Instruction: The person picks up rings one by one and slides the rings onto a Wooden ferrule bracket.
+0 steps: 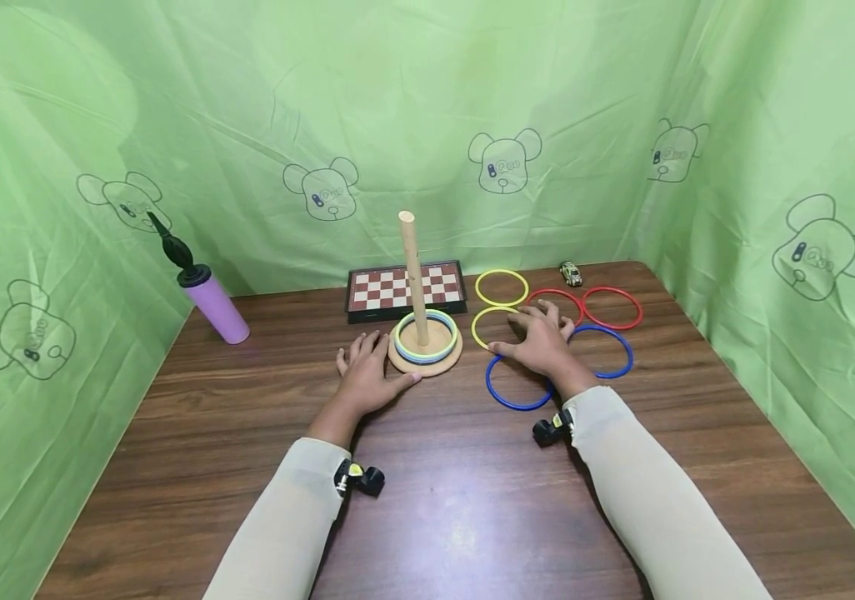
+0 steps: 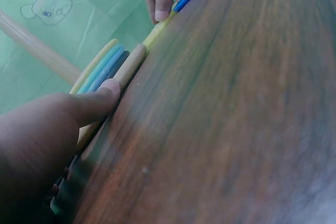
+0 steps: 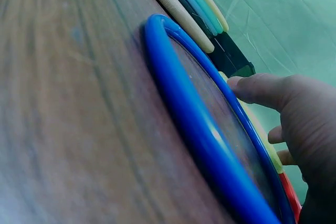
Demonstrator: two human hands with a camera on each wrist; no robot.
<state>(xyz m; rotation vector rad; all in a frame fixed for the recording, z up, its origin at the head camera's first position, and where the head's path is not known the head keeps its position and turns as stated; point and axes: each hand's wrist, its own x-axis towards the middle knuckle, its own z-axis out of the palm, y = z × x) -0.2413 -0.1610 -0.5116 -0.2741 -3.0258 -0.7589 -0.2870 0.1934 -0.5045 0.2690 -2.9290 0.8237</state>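
Observation:
A wooden peg point(image 1: 412, 275) stands on a round base point(image 1: 427, 360) that carries a few stacked rings point(image 1: 426, 337) in yellow, green and blue. My left hand point(image 1: 366, 368) lies flat on the table just left of the base, and its thumb point(image 2: 100, 100) touches the base edge point(image 2: 131, 62). My right hand point(image 1: 538, 335) rests with spread fingers over a yellow ring point(image 1: 482, 327) and the near blue ring point(image 1: 512, 398). In the right wrist view this blue ring point(image 3: 199, 129) lies flat under my right hand point(image 3: 294, 108). Neither hand grips anything.
More loose rings lie right of the peg: yellow point(image 1: 502, 287), two red point(image 1: 612, 307), another blue point(image 1: 611, 352). A chessboard point(image 1: 397, 290) sits behind the base, a toy car point(image 1: 570, 272) at the back, a purple pump point(image 1: 213, 304) at the left. Green cloth walls surround the table point(image 1: 457, 500).

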